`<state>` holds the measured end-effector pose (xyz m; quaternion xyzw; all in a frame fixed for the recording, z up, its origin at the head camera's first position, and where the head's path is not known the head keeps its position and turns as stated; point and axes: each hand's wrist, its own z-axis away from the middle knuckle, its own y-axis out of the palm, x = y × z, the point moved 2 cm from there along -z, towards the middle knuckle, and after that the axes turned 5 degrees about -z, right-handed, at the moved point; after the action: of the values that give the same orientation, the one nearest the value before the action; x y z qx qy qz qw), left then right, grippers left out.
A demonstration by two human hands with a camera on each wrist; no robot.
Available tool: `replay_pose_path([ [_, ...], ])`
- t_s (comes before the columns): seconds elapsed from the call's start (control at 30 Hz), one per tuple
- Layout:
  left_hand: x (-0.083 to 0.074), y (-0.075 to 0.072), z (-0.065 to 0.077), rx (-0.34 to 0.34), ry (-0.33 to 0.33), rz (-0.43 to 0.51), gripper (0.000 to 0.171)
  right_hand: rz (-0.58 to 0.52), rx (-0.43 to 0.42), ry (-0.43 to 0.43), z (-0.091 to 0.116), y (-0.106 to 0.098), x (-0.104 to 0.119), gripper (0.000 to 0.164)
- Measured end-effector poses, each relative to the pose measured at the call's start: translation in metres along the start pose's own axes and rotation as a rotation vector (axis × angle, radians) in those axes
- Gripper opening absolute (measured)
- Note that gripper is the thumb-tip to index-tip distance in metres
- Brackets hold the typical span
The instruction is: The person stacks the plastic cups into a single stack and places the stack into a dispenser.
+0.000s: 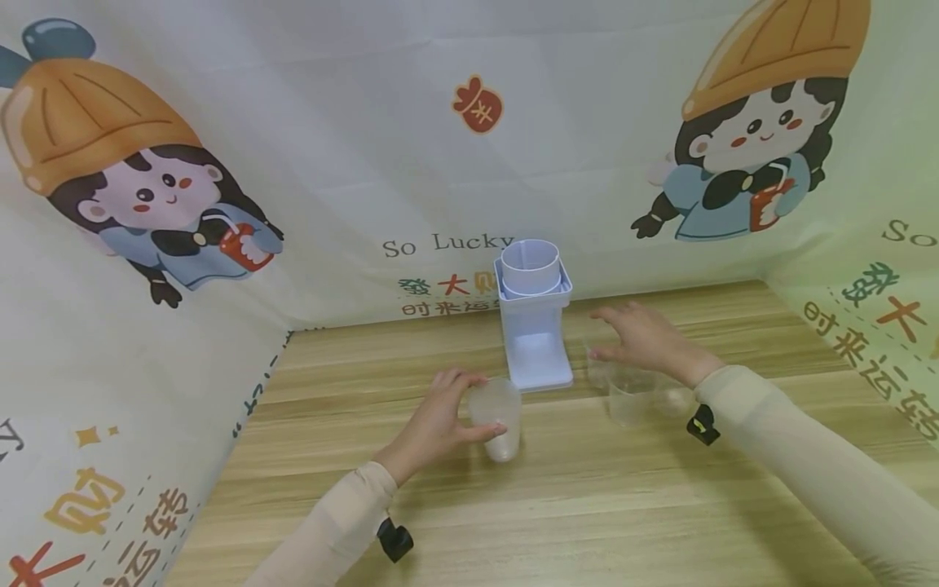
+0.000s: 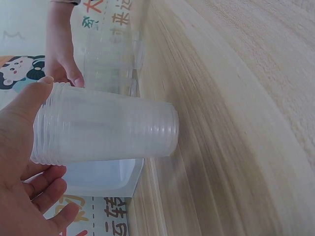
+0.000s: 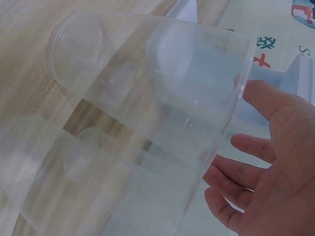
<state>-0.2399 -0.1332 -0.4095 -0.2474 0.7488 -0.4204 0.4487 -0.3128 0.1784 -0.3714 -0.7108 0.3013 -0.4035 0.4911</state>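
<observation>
My left hand (image 1: 443, 420) grips a stack of clear plastic cups (image 1: 499, 408) near the rims, the thumb on one side and fingers on the other. In the left wrist view the stacked cups (image 2: 108, 123) show several rims close together, with narrower bases toward the table. My right hand (image 1: 653, 338) is spread at the rim of a clear plastic cup (image 3: 123, 64), thumb and fingertips right at the rim, fingers loosely bent. A second clear cup (image 1: 631, 398) stands beside it, partly below the right wrist. Between the hands, farther back, stands a pale blue plastic stand (image 1: 539, 359) with a round tube (image 1: 531, 267) on top.
Another clear cup (image 1: 671, 399) is near the right wrist. The wood-grain table (image 1: 557, 505) meets a printed cloth backdrop (image 1: 352, 163) at the back and both sides. The stand is close to the back cloth.
</observation>
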Motion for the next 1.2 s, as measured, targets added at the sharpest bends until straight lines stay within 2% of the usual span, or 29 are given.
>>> replay_pose_path([
  [0.83, -0.0001, -0.0002, 0.0004, -0.009, 0.011, 0.007, 0.069, -0.007, 0.003, 0.002, -0.0044, 0.0049, 0.0006, 0.064],
  [1.2, -0.0013, -0.0012, 0.0010, -0.010, 0.014, 0.000, 0.068, 0.015, -0.030, -0.015, -0.0051, 0.0070, 0.0010, 0.063],
])
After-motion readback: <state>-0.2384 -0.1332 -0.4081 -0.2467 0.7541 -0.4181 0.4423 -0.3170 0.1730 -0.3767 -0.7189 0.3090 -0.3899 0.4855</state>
